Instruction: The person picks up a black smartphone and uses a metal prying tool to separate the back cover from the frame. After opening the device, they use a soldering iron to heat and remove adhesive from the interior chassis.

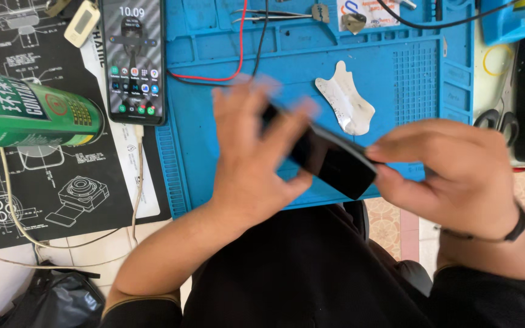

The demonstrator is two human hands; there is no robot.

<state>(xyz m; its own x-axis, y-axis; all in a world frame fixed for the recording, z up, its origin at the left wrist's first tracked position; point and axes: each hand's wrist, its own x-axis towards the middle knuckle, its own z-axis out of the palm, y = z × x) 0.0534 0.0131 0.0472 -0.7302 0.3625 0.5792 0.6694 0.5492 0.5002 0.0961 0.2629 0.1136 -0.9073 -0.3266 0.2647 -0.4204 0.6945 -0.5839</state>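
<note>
A black phone (329, 159) is held tilted above the near edge of a blue work mat (390, 79). My left hand (253, 158) grips its far end, fingers blurred with motion. My right hand (451, 173) pinches its near corner between thumb and fingers; a dark band sits on that wrist. Much of the phone is hidden behind my left hand.
A lit smartphone (133, 58) lies at the mat's left edge. A green can (28, 115) lies on a black printed mat (62, 194). A white torn piece (346, 104), tweezers (271, 15), red and black wires (238, 54) and scissors (498, 121) are nearby.
</note>
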